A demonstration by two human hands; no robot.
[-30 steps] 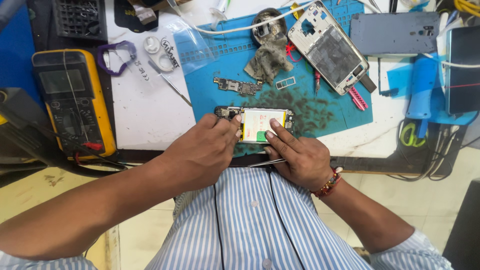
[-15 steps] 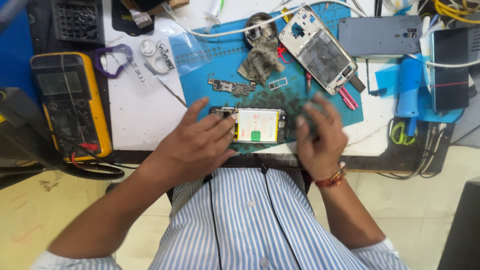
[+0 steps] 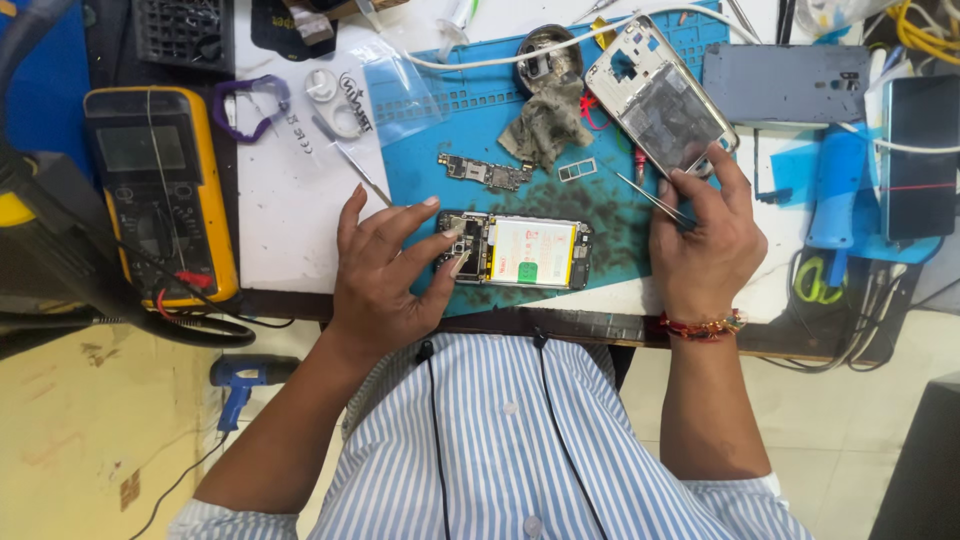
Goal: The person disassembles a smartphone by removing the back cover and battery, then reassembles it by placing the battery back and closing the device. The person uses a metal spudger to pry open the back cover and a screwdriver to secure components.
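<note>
- The left hand lies at the near edge of the counter. Its grip is spread wide and holds nothing.
- Two fingertips of that hand touch the left end of the open phone, as if to keep it from sliding.
- The open phone lies flat on the blue mat, right in front of the person, between the two hands. Its back is off, so the light battery and the small dark parts show.
- The right hand is just to the right of the open phone and does not touch it. Its grip is pinched on thin metal tweezers.
- The tweezer tips point up and left, over the mat, near the bottom corner of the empty phone frame.
- It looks like the step in hand is work on the inside of the open phone, one hand steadying it and the other hand with the tool lifted away.
- The parts near the left fingertips are tiny and close together. Any touch there with the sharp tips calls for a slow, steady hand and a phone that stays still.
- Farther back on the mat lie a small circuit board, a little metal tray and a crumpled grey cloth.
- A yellow meter sits at the left side of the counter, well apart from the hands.
</note>
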